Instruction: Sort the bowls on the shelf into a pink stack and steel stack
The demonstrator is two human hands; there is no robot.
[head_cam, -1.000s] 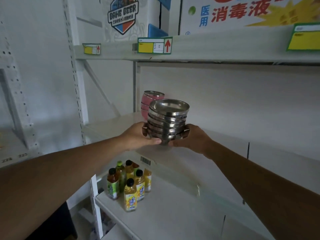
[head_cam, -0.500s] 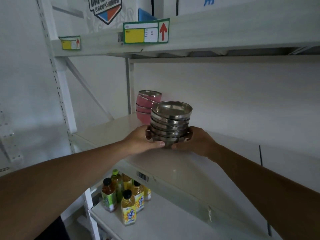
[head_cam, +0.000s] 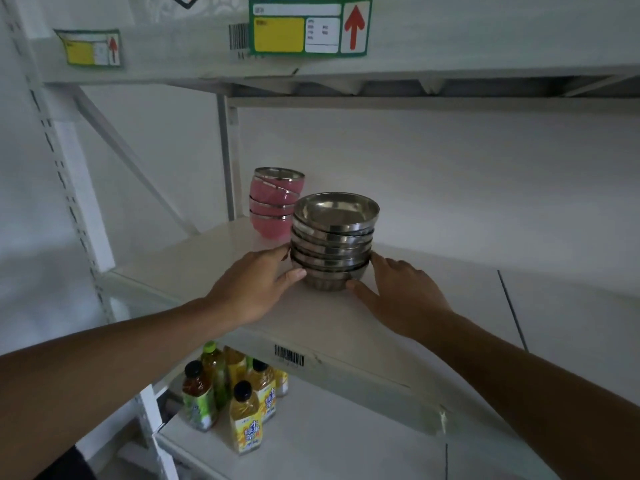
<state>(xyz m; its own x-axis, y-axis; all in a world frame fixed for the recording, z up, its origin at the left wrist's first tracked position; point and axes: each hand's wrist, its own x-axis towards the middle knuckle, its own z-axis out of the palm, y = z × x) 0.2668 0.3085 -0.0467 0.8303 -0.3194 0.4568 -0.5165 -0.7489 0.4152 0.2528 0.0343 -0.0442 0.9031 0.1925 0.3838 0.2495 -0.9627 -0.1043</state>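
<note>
A stack of several steel bowls stands upright on the white middle shelf. My left hand cups its left side, thumb against the bottom bowl. On the other side my right hand lies low on the shelf, with thumb and forefinger touching the base of the stack. Just behind and to the left, close to the steel stack, a pink stack of three bowls stands by the rear upright; its top bowl sits tilted.
The upper shelf hangs low overhead with a yellow price label on its edge. A grey upright post stands behind the pink bowls. Several drink bottles stand on the lower shelf. Bare shelf extends to the right.
The steel stack, held in the air in front of the shelf before, has moved forward and down and now rests on the shelf beside the pink stack. My right fingers have spread.
</note>
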